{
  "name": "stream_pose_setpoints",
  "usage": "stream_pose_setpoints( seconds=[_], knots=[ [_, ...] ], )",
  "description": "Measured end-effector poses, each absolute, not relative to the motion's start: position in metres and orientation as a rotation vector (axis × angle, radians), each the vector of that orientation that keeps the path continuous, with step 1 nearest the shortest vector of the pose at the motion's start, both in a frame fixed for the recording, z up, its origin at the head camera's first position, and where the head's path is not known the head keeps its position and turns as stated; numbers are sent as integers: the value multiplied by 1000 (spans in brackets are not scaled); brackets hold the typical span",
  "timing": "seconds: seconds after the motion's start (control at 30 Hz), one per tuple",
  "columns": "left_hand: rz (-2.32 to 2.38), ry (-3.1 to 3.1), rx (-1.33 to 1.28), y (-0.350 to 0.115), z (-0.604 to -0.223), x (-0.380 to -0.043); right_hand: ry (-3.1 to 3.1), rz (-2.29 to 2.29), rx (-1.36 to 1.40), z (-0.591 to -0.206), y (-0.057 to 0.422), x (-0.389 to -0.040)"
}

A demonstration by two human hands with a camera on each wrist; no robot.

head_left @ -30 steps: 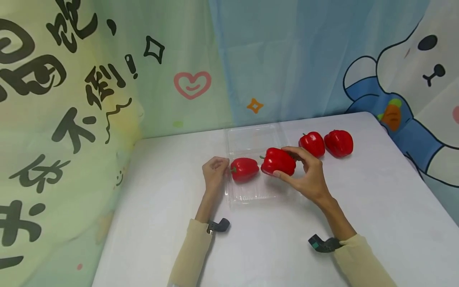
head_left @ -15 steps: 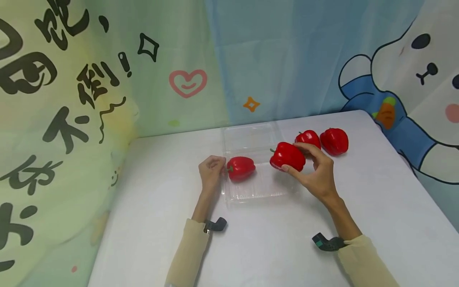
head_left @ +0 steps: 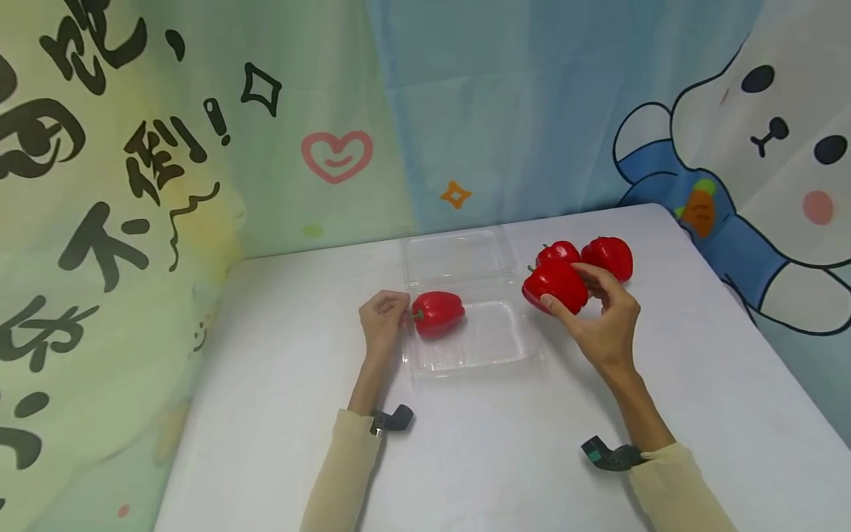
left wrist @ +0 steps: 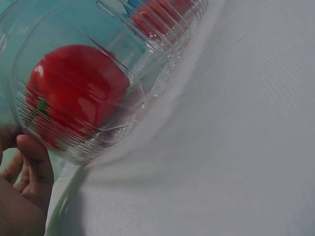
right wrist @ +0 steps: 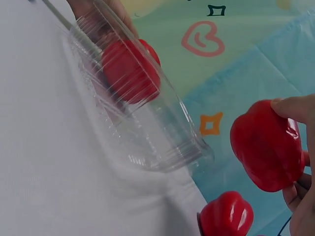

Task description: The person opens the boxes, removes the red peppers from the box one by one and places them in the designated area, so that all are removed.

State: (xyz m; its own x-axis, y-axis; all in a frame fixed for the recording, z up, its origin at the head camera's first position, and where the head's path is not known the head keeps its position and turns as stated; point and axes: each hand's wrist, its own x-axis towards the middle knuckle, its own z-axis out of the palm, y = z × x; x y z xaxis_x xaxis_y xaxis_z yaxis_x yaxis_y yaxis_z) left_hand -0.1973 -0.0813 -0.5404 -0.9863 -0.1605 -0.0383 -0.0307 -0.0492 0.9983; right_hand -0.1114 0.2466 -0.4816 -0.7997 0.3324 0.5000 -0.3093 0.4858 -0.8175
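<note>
Head view: I see the right hand (head_left: 608, 325) gripping a pepper (head_left: 553, 288), raised near the right edge of the box (head_left: 490, 336); the left hand (head_left: 382, 321) pinches the left edge; left wrist: it meets one corner, though dim light blurs the contact; right wrist: the pepper is apart from the box; I judge it light, firm, slick, best taken across its broad middle.

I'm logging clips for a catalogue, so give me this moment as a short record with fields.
Left grip: pinches the left edge of the clear container
Right grip: holds a raised pepper off the table
Container lid: open, laid back
Inside: one red pepper, left side
Right of container: one loose pepper, another loose pepper
</note>
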Motion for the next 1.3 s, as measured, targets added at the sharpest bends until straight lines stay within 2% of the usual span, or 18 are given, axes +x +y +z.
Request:
stream_pose_setpoints(
  seconds=[0.53, 1.3],
  knots=[
    [-2142, -2152, 191, -81, -542, -196, -2087, 1246, -256, -504, 261, -100],
    [-2135, -2156, 215, -81, -544, -196, -2138, 1206, -505, -514, 258, -89]
  ],
)
